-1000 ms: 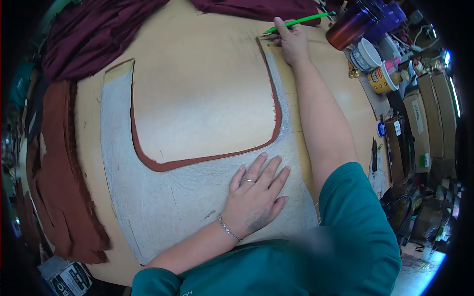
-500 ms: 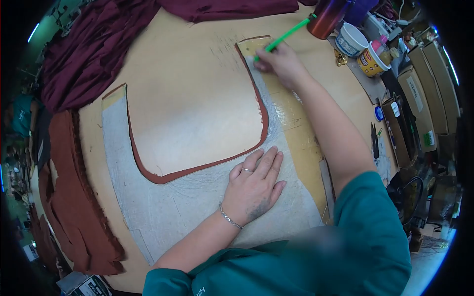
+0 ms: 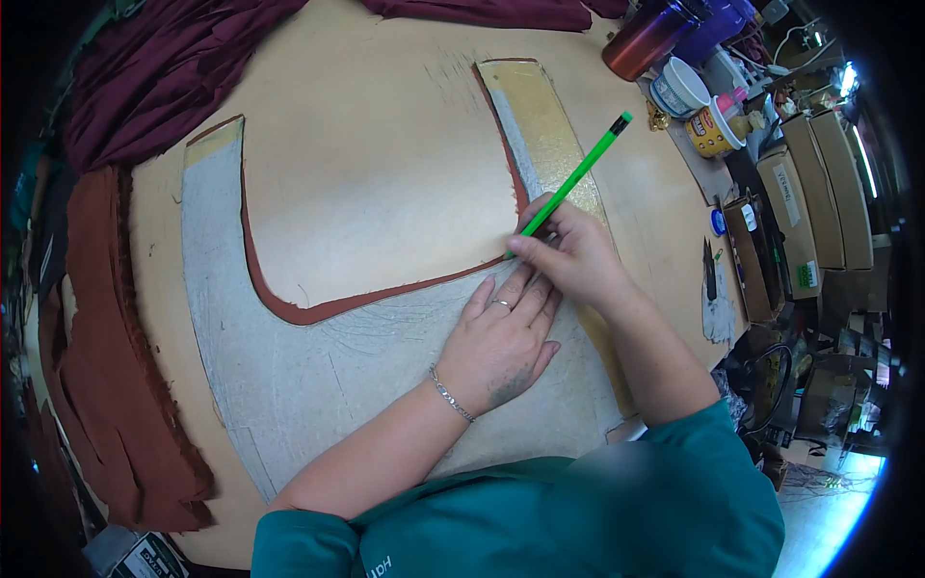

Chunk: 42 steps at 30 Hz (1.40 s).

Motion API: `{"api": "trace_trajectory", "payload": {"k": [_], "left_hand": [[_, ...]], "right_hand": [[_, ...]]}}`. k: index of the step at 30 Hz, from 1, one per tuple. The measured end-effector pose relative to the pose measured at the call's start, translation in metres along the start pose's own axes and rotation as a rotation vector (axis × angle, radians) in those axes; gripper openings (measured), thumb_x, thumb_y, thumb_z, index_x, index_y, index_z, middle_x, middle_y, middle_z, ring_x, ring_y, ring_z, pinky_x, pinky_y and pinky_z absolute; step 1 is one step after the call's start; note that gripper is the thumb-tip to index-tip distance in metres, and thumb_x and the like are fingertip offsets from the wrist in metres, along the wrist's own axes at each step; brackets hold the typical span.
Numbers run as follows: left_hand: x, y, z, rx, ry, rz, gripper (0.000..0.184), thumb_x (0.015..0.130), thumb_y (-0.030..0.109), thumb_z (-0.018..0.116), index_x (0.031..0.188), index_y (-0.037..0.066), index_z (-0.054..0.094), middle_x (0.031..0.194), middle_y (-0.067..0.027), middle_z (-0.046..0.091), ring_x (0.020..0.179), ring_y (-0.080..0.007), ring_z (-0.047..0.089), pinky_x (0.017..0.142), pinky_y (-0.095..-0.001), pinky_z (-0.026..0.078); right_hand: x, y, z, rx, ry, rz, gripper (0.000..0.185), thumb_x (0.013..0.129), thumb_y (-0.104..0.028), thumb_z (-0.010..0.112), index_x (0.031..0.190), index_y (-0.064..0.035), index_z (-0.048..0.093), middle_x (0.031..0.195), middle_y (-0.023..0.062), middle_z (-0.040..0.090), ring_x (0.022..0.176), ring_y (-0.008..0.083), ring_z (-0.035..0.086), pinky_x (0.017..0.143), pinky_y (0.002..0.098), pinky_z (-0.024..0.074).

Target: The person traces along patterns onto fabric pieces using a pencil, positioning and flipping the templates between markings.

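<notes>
A grey U-shaped template [image 3: 279,385] with yellowish ends lies on the wooden table [image 3: 376,144]. Rust-brown fabric [image 3: 361,302] shows as a narrow strip along its inner curve. My left hand [image 3: 496,347] rests flat on the template, fingers spread a little, below the curve's right corner. Just above it, my right hand [image 3: 573,252] grips a green pencil [image 3: 583,169], its tip down at the inner edge by that corner. The fingertips of my left hand are close under my right hand.
Maroon cloth [image 3: 173,72] lies at the upper left, a rust-brown fabric stack [image 3: 125,385] at the left. At the upper right are a metallic tumbler [image 3: 646,43], a white tub [image 3: 679,89] and a yellow tub [image 3: 713,133]. Cardboard pieces [image 3: 800,212] stand far right.
My right hand has moved down with the green pencil, from the top of the template's right arm to the inner corner. My left hand stays on the template.
</notes>
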<state>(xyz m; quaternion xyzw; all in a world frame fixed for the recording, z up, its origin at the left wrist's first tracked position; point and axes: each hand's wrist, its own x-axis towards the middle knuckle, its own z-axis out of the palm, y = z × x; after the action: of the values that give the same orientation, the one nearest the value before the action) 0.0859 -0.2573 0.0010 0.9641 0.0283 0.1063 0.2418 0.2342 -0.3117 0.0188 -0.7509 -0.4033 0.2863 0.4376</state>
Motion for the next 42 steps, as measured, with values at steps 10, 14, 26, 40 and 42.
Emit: {"api": "trace_trajectory", "payload": {"k": [10, 14, 26, 40, 42], "left_hand": [[-0.001, 0.000, 0.002, 0.010, 0.013, -0.003, 0.051, 0.080, 0.034, 0.055, 0.123, 0.007, 0.047, 0.130, -0.0064, 0.041, 0.124, -0.0221, 0.033, 0.100, -0.0413, 0.028], [-0.001, 0.000, 0.002, 0.008, -0.003, -0.008, 0.052, 0.081, 0.033, 0.054, 0.124, 0.007, 0.046, 0.131, -0.0058, 0.040, 0.125, -0.0215, 0.032, 0.100, -0.0409, 0.028], [-0.001, -0.002, 0.003, -0.029, 0.028, -0.010, 0.050, 0.080, 0.032, 0.055, 0.123, 0.007, 0.048, 0.130, -0.0061, 0.042, 0.125, -0.0211, 0.033, 0.099, -0.0404, 0.029], [-0.002, -0.001, 0.003, -0.027, 0.056, -0.006, 0.051, 0.078, 0.032, 0.056, 0.121, 0.006, 0.049, 0.127, -0.0073, 0.043, 0.125, -0.0224, 0.033, 0.099, -0.0410, 0.030], [-0.002, -0.001, 0.003, -0.022, 0.060, -0.003, 0.051, 0.078, 0.032, 0.056, 0.121, 0.006, 0.049, 0.127, -0.0074, 0.043, 0.124, -0.0226, 0.033, 0.099, -0.0410, 0.030]], "right_hand": [[0.026, 0.010, -0.022, -0.254, 0.129, -0.078, 0.024, 0.077, -0.015, 0.065, 0.094, -0.0009, 0.054, 0.083, 0.0166, 0.061, 0.078, 0.0261, 0.061, 0.069, 0.0351, 0.0478], [0.072, 0.015, -0.030, -0.365, 0.184, -0.172, 0.027, 0.078, -0.018, 0.065, 0.096, -0.0007, 0.054, 0.084, 0.0167, 0.062, 0.080, 0.0287, 0.061, 0.071, 0.0353, 0.0473], [0.170, 0.022, -0.024, -0.460, 0.390, -0.253, 0.030, 0.078, -0.023, 0.063, 0.097, -0.0007, 0.054, 0.084, 0.0182, 0.062, 0.080, 0.0308, 0.060, 0.073, 0.0372, 0.0461], [-0.003, 0.007, -0.009, -0.084, 0.013, 0.041, 0.016, 0.080, -0.006, 0.062, 0.091, -0.0039, 0.051, 0.083, 0.0022, 0.056, 0.080, 0.0088, 0.054, 0.069, 0.0241, 0.0455], [0.007, 0.012, -0.015, -0.201, 0.096, -0.061, 0.018, 0.080, -0.011, 0.063, 0.092, -0.0022, 0.052, 0.080, 0.0103, 0.059, 0.078, 0.0188, 0.060, 0.068, 0.0296, 0.0471]]}}
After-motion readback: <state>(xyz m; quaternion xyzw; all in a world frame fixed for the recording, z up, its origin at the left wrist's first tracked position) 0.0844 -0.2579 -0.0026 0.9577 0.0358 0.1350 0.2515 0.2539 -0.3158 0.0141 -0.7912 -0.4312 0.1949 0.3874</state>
